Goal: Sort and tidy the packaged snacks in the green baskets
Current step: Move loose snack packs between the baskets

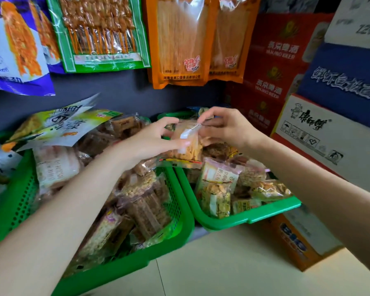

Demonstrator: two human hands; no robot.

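your left hand (pixel 150 142) and right hand (pixel 226 127) both pinch one clear snack pack (pixel 187 146), held between them above the gap between the two green baskets (pixel 250 218).

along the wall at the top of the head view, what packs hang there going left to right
blue and white snack bag → green skewer pack → two orange packs of pale strips → red beer cartons, stacked at the right

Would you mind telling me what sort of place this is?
Probably a small grocery shop: green plastic baskets piled with snacks, orange hanging snack bags, and stacked red beer cartons.
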